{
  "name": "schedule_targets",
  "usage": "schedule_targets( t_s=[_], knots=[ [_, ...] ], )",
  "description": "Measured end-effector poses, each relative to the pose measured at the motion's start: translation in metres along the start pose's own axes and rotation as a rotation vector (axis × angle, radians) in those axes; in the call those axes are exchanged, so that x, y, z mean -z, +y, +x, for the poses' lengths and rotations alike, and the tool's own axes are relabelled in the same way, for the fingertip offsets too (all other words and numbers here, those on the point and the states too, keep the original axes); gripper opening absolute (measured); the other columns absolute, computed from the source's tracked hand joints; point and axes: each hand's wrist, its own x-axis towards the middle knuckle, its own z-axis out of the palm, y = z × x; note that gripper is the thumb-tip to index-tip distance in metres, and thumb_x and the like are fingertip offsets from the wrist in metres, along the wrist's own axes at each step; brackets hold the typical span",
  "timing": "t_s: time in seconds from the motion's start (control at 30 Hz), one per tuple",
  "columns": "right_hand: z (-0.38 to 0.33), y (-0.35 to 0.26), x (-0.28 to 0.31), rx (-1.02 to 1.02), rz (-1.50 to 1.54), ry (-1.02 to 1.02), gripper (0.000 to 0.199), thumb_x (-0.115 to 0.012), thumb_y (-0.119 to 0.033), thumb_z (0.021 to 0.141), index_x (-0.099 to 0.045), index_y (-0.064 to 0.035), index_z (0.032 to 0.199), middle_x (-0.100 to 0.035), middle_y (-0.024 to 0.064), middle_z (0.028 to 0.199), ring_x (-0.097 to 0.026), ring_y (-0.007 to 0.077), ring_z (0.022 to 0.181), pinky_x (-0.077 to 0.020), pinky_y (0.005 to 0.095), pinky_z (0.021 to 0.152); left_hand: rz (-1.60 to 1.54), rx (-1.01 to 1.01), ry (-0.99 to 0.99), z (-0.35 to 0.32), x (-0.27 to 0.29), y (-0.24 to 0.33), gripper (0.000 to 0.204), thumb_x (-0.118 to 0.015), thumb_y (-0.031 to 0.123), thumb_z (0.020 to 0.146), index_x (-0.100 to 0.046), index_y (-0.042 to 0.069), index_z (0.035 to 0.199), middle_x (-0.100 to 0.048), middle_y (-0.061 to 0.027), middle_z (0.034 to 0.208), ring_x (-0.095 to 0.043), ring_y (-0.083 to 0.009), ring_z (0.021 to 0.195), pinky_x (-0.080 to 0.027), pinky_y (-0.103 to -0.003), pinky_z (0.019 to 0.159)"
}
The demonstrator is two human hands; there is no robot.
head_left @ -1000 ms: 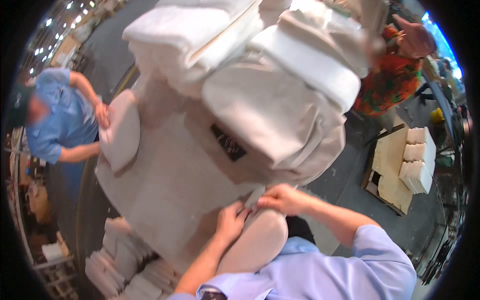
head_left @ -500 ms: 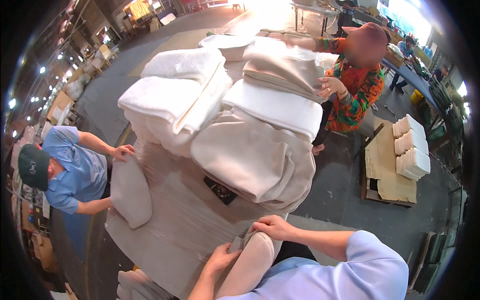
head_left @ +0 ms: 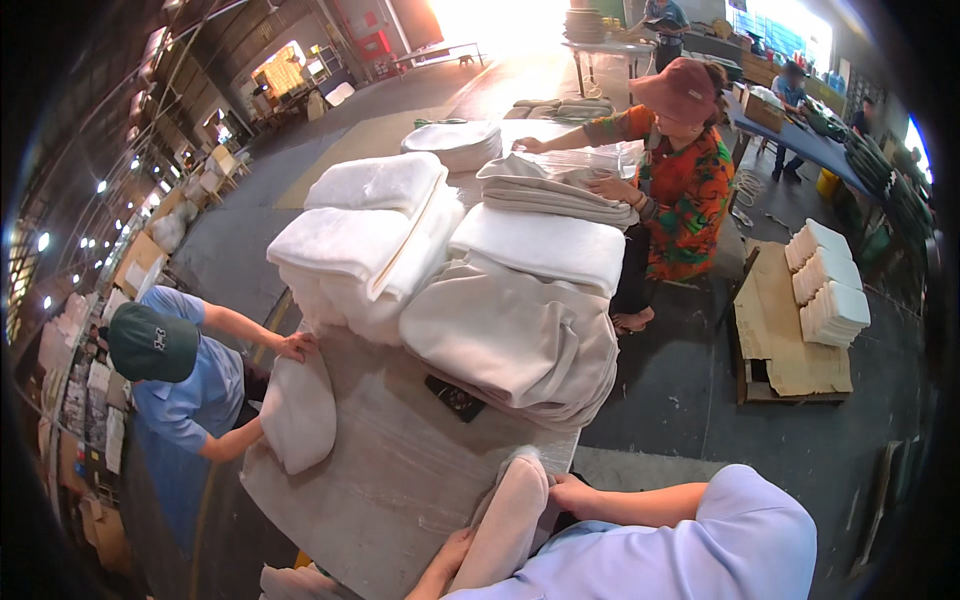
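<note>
A long beige fabric cover (head_left: 505,510) stands on edge against my body at the table's near edge, with pale fluffy padding showing at its top end. My right hand (head_left: 572,494) is closed on the cover's right side near the top. Lower down, my left hand (head_left: 455,551) grips the left side, its fingers partly hidden by the fabric. Ahead lies a pile of folded beige covers (head_left: 490,325), with a small black patterned object (head_left: 455,398) beside it.
White padding stacks (head_left: 350,240) fill the table's far half. At left, a co-worker in a green cap (head_left: 155,340) handles a beige piece (head_left: 300,410); another in a red hat (head_left: 690,170) handles the far covers. White stacks (head_left: 830,285) sit on a cardboard-topped pallet (head_left: 790,350) at right.
My right hand has moved from the cover's top end down its right side, uncovering the top. My left hand has shifted slightly down. The red-hatted co-worker has leaned over the far pile.
</note>
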Motion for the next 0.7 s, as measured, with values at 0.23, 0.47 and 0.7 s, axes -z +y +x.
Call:
schedule_targets(
  t_s=[0.23, 0.47, 0.7],
  knots=[
    [-0.020, -0.009, -0.004, 0.117, 0.016, -0.054, 0.035, -0.068, -0.025, 0.100, -0.070, -0.0052, 0.129, -0.072, 0.0079, 0.122, -0.067, 0.0194, 0.110, -0.0536, 0.0372, 0.096, 0.347, -0.237, 0.293, 0.007, -0.013, -0.006, 0.060, -0.057, 0.054, 0.106, -0.077, -0.002, 0.097, -0.072, -0.0041, 0.081, -0.061, -0.0116, 0.079, -0.052, -0.032, 0.072],
    [-0.031, -0.025, 0.001, 0.188, 0.002, -0.013, 0.034, -0.066, -0.025, 0.101, -0.071, -0.0050, 0.128, -0.072, 0.0071, 0.122, -0.067, 0.0182, 0.108, -0.0533, 0.0360, 0.096, 0.361, -0.356, 0.397, 0.011, -0.026, 0.001, 0.055, -0.057, 0.051, 0.106, -0.073, -0.001, 0.098, -0.070, -0.0211, 0.078, -0.066, -0.0230, 0.076, -0.052, -0.043, 0.073],
    [-0.006, -0.006, 0.015, 0.225, -0.115, 0.041, 0.037, -0.070, -0.027, 0.098, -0.072, -0.0028, 0.126, -0.074, 0.0072, 0.117, -0.066, 0.0170, 0.107, -0.0524, 0.0344, 0.095, 0.582, -0.359, 0.570, 0.013, -0.041, 0.011, 0.048, -0.058, 0.048, 0.103, -0.075, 0.003, 0.106, -0.072, -0.0277, 0.097, -0.072, -0.0402, 0.091, -0.053, -0.047, 0.080]
  ],
)
